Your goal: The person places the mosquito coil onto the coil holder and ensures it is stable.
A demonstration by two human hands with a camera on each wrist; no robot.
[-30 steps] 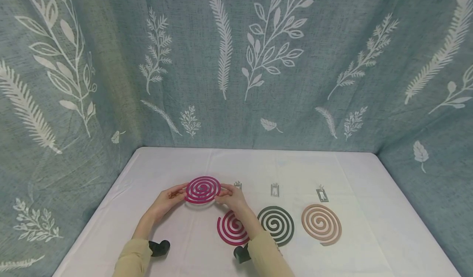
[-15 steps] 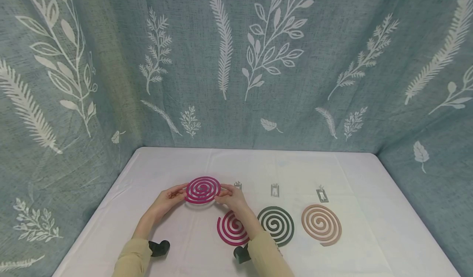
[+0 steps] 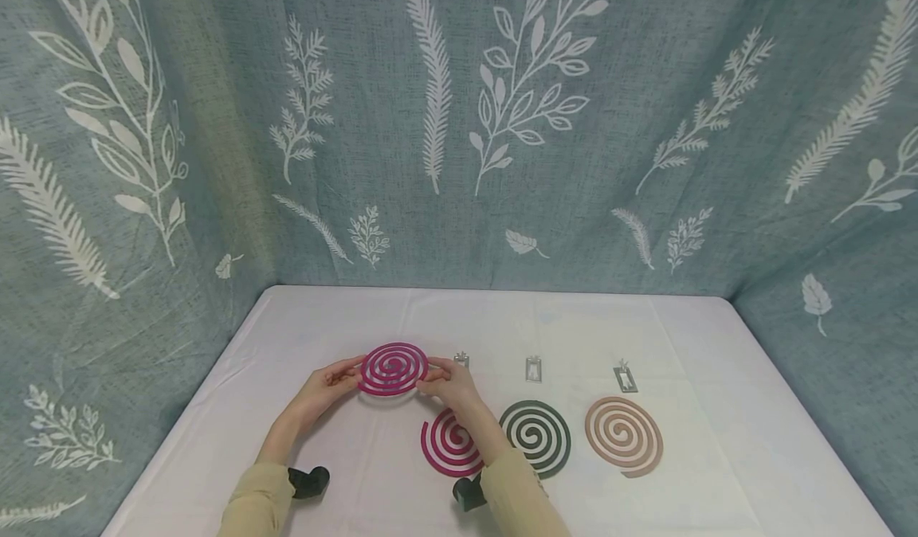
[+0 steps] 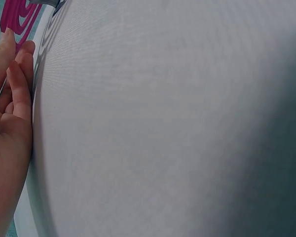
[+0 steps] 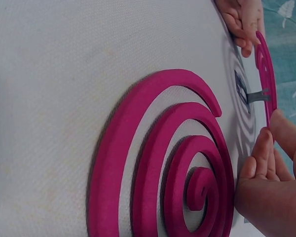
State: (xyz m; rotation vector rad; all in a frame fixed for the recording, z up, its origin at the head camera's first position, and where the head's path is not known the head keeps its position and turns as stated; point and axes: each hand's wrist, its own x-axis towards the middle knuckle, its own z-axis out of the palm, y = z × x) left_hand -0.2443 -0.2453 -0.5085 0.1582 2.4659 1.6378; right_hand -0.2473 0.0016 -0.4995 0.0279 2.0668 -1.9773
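A magenta mosquito coil (image 3: 394, 368) is held level above the white table by both hands. My left hand (image 3: 320, 391) pinches its left edge between thumb and fingers. On the opposite edge, my right hand (image 3: 455, 384) pinches it the same way. In the right wrist view, a small metal coil stand (image 5: 256, 96) rises from the table under the coil, its prongs right at the coil's middle. A second magenta coil (image 3: 459, 438) lies flat below my right hand, partly covered by the forearm in the head view.
A dark green coil (image 3: 533, 438) and a tan coil (image 3: 622, 433) lie to the right. Behind the coils are more metal stands, one partly behind my right hand, one in the middle (image 3: 528, 370), one farther right (image 3: 628, 389). A patterned curtain (image 3: 459, 123) surrounds the white table (image 3: 746, 441).
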